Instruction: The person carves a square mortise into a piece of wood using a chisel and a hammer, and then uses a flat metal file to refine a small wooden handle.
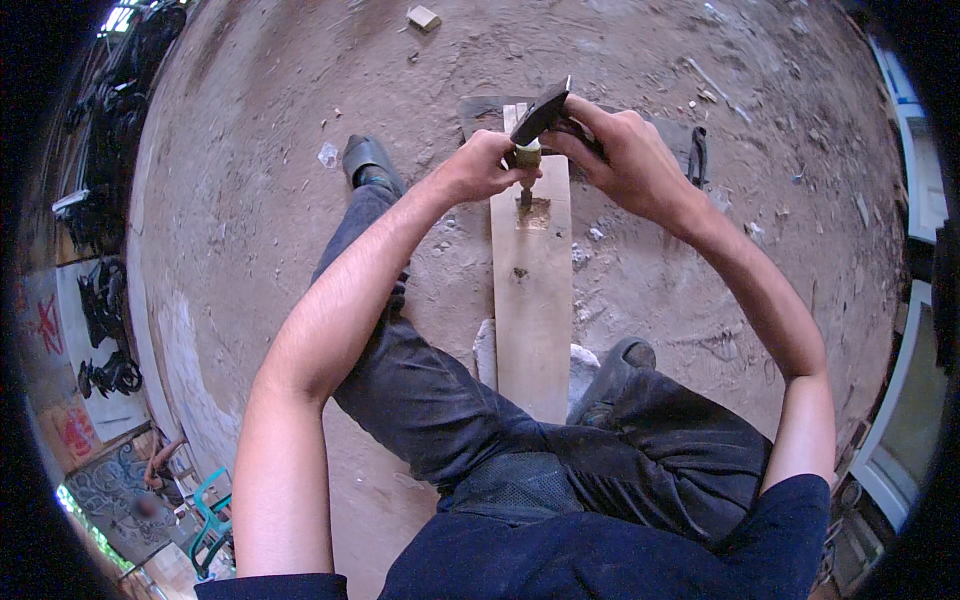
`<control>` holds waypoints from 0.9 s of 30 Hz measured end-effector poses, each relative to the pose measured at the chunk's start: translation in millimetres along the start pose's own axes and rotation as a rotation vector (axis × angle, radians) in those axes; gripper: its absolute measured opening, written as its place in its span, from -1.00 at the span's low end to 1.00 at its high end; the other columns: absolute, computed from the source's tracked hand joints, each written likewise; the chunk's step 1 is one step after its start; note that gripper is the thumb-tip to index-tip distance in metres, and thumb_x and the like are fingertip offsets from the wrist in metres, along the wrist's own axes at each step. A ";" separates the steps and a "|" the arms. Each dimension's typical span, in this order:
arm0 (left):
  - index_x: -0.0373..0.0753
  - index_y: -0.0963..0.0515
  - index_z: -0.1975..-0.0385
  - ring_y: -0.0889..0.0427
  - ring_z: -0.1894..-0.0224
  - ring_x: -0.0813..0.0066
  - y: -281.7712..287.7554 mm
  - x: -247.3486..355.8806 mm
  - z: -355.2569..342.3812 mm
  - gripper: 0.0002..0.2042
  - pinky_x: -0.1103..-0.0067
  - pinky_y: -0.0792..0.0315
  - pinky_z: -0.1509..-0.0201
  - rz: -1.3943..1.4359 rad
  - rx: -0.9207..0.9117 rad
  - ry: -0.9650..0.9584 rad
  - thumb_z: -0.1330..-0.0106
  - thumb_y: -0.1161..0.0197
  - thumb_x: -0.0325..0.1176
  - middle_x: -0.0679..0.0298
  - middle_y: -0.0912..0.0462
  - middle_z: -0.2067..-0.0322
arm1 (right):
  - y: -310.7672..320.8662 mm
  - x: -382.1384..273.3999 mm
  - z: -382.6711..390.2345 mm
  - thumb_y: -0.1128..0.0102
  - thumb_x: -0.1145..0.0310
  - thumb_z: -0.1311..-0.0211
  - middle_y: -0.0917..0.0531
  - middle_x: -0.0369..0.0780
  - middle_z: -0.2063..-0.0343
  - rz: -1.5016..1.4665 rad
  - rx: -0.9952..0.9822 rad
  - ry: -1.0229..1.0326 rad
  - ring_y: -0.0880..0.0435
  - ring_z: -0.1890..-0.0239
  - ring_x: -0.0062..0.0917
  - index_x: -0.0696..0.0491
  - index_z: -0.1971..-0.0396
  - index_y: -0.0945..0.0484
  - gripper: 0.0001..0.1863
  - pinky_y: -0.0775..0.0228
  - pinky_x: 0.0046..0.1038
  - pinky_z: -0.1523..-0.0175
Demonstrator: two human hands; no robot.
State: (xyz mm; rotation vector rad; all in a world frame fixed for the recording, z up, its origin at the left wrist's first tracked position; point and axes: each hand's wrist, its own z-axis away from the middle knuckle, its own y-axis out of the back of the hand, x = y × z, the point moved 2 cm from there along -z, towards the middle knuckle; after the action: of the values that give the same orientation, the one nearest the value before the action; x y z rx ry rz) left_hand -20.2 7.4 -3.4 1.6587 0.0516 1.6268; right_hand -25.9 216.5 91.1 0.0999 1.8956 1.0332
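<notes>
A pale wooden board [533, 330] runs lengthwise between my legs, with a rough recess [538, 216] cut into its surface toward the far end. My left hand [482, 168] is closed around the yellowish handle of a chisel [527, 160], which stands nearly upright, its blade at the far left part of the recess. Gripped in my right hand [640, 165] is a hammer [542, 113]. Its dark head is tilted right above the chisel's handle end; whether the two touch, I cannot tell. My right fingers hide much of the hammer's handle.
A dark flat piece [480, 108] lies under the board's far end. Pincer-like dark tool [697, 155] rests to its right. A small wood block [423, 18] sits farther off on the dusty floor. White-framed panels [925, 165] line the right; a teal-framed object [208, 510] stands lower left.
</notes>
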 end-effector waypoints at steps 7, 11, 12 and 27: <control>-0.30 -0.65 0.25 -0.71 0.31 0.48 -3.1 -12.5 1.3 -0.84 0.49 -0.56 0.16 0.040 0.029 0.005 -0.20 -0.35 -0.41 0.17 -0.74 0.40 | 4.1 -2.7 2.1 -0.10 0.12 -0.34 -0.64 -0.03 0.53 0.018 -0.039 -0.049 -0.64 0.43 -0.04 0.04 0.17 -0.50 -0.71 -0.41 -0.07 0.36; -0.31 -0.65 0.26 -0.71 0.32 0.46 -9.5 -15.2 -3.6 -0.84 0.49 -0.55 0.17 0.067 0.094 -0.023 -0.22 -0.34 -0.40 0.17 -0.74 0.39 | -0.2 8.8 -1.4 -0.09 0.14 -0.32 -0.65 0.00 0.48 0.057 -0.045 -0.035 -0.64 0.37 -0.02 0.06 0.15 -0.49 -0.70 -0.43 -0.06 0.31; -0.31 -0.65 0.26 -0.70 0.33 0.45 -9.6 -14.4 -5.5 -0.84 0.49 -0.54 0.18 0.041 0.104 -0.006 -0.22 -0.34 -0.40 0.16 -0.74 0.39 | -0.6 11.6 -4.7 -0.09 0.15 -0.31 -0.65 0.00 0.46 0.103 -0.072 -0.073 -0.64 0.35 -0.01 0.07 0.15 -0.51 -0.70 -0.44 -0.04 0.28; -0.36 -0.58 0.22 -0.63 0.37 0.61 -15.2 -12.0 -9.0 -0.84 0.54 -0.51 0.22 0.089 0.068 0.104 -0.27 -0.27 -0.43 0.21 -0.71 0.42 | -26.1 41.3 -28.6 0.02 0.04 -0.38 -0.66 0.08 0.36 0.094 -0.063 -0.221 -0.64 0.25 0.03 0.05 0.17 -0.60 -0.61 -0.45 0.04 0.17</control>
State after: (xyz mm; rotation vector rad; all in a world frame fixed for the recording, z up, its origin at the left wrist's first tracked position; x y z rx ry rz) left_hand -22.7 15.7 -22.8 1.6464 0.0876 1.7956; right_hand -61.9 201.1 50.1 0.2585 1.6705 1.0976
